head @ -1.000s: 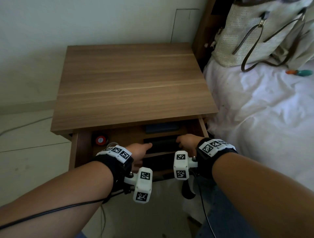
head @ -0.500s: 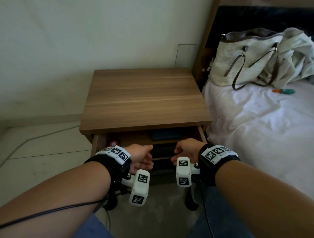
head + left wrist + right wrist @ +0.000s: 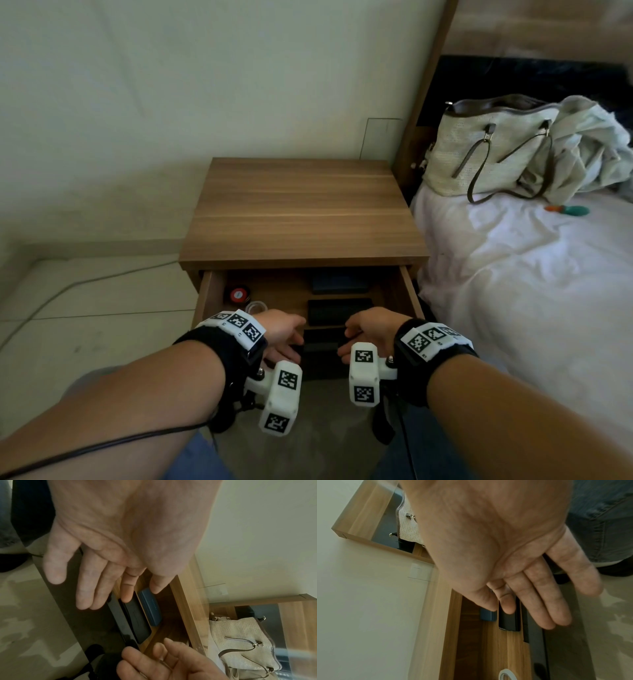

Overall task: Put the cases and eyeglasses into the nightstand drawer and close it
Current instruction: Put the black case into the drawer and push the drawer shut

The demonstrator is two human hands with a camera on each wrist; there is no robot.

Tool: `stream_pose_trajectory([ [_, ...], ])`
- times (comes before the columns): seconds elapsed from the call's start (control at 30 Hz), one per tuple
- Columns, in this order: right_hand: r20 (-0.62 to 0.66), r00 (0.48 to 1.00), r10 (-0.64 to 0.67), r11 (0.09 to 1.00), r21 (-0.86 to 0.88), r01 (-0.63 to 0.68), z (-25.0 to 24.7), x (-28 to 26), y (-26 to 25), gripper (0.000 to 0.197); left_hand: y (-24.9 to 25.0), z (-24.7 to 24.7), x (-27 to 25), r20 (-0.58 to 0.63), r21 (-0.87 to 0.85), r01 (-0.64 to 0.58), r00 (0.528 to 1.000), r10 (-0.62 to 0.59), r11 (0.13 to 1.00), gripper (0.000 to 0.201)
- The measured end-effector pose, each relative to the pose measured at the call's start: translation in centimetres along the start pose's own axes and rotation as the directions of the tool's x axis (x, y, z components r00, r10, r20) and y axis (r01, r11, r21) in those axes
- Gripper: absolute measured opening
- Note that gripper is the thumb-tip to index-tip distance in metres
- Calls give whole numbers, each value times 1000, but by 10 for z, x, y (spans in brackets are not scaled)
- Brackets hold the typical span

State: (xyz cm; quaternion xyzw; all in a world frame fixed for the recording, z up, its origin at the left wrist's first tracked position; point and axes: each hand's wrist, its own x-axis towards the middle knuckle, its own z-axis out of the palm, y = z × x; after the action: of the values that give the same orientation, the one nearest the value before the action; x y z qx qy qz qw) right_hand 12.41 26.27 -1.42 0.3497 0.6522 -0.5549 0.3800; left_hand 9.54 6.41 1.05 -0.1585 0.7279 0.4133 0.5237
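The wooden nightstand has its drawer pulled out. Inside, a blue case lies at the back, with a black case in front of it. A third dark, glossy item sits against the drawer front; I cannot tell what it is. The blue case and black case also show under my left hand. My left hand and right hand hover at the drawer's front edge, fingers straight, holding nothing. My right hand is above the black case.
A red-capped small item and a clear tape roll sit in the drawer's left part. A bed with a white sheet and a beige handbag adjoin on the right. A cable runs across the floor on the left.
Both hands have drawn back from the black case inside the drawer to its front edge. My head has pulled back and up, so the nightstand looks smaller.
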Motion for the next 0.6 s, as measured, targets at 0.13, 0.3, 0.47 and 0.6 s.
stream_pose_trajectory([
  [0.13, 1, 1000, 0, 1000, 7, 0, 4, -6, 3, 26, -3, 2, 0, -15, -6, -18, 1000, 18, 1000, 42],
  [0.3, 11, 1000, -2, 1000, 31, 2, 7, -16, 2, 26, -3, 3, 1, -18, -50, -32, 999, 31, 998, 43],
  [0.47, -6, 1000, -6, 1000, 26, 6, 11, -21, -4, 28, -3, 2, 4, -48, -95, -67, 997, 62, 993, 51],
  [0.6, -38, 999, -37, 999, 10, 37, 15, -21, -8, 43, -1, 2, 2, -66, -121, -95, 994, 87, 988, 56],
])
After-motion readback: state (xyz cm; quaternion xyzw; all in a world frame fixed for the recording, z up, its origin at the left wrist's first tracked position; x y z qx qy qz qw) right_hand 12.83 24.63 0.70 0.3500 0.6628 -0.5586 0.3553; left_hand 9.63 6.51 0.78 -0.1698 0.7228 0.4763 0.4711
